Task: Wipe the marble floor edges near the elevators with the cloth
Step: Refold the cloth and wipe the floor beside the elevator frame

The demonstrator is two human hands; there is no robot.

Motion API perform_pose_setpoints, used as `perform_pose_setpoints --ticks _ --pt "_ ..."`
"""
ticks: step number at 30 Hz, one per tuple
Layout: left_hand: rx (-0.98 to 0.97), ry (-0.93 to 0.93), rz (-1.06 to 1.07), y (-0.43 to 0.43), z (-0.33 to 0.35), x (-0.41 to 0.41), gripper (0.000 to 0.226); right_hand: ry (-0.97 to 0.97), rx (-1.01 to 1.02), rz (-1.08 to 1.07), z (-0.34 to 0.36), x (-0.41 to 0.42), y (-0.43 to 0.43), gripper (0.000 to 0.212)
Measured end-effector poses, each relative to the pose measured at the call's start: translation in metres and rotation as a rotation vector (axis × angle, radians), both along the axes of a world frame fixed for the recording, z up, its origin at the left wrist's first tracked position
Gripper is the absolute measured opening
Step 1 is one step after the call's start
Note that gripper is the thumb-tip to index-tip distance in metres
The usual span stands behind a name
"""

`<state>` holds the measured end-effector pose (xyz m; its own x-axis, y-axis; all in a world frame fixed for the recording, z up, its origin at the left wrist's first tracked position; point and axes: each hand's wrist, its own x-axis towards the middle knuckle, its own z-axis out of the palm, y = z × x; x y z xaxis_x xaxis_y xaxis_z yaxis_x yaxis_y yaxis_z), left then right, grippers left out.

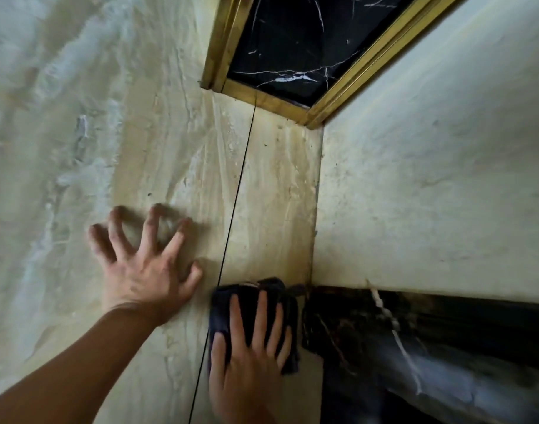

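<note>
Cloth (256,304), dark & bunched, lies flat on the beige marble floor (271,215) right at the inner corner where the pale wall (430,185) meets the black marble base strip (415,325). Right hand (247,362) sits on top of it, fingers spread & pressing down, palm flat, not pinching, just pinning the fabric to the stone. Cloth pokes out ahead of the fingertips & a bit to the right, touching the dark strip's end. Left hand (143,264) is bare, splayed w/ fingertips planted on the floor, holding nothing, prob. bracing body weight; it's left of the thin dark floor joint (231,209), near the cloth but apart from it.

Key relation: the grimy edge line runs straight away from the right hand, along the wall foot toward the brass trim (271,101) & black veined slab (295,41). So the floor edge's long axis lines up w/ the right forearm; a forward push keeps the cloth hugging the wall. Right hand is the nearer one. Brownish staining along that seam looks unwiped, tho blur makes it hard to be sure.
</note>
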<state>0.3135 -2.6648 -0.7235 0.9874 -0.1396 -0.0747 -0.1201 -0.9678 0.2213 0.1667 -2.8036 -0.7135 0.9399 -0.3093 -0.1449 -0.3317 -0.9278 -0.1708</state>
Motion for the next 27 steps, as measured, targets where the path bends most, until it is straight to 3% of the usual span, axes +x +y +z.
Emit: perform_pose_setpoints --ticks 1,4,8,10,13,15,18,21,23,27 --pt "0.007 -0.015 -0.001 0.0 -0.003 0.0 0.076 0.013 0.054 -0.01 -0.001 0.01 -0.002 0.059" --pt "0.014 -0.012 0.002 0.001 -0.007 0.002 0.074 0.02 -0.049 -0.002 -0.005 0.107 -0.022 0.057" --pt "0.037 0.061 -0.014 0.002 0.001 0.001 0.076 0.152 0.086 -0.142 -0.003 0.218 -0.054 0.059" --pt "0.06 0.105 -0.015 0.003 0.008 0.001 0.078 0.188 0.106 -0.095 0.003 0.195 -0.05 0.06" --pt "0.085 0.197 -0.022 0.004 0.016 0.003 0.073 0.131 0.056 0.094 0.014 0.088 -0.021 0.058" --pt "0.099 0.246 -0.044 0.006 0.027 0.01 0.065 0.121 0.187 0.199 0.029 0.035 -0.019 0.054" --pt "0.002 0.217 -0.058 0.013 0.047 -0.017 0.056 0.12 0.486 0.003 0.055 -0.009 -0.038 0.05" --pt "-0.23 0.376 0.049 0.017 0.058 -0.096 0.052 0.213 0.413 0.01 0.065 -0.038 -0.03 0.041" --pt "-0.254 0.525 0.111 0.014 0.057 -0.145 0.057 0.295 0.373 0.089 0.064 -0.049 -0.015 0.032" --pt "-0.239 0.579 0.164 0.011 0.059 -0.183 0.049 0.27 0.492 0.051 0.068 -0.057 0.005 0.044"
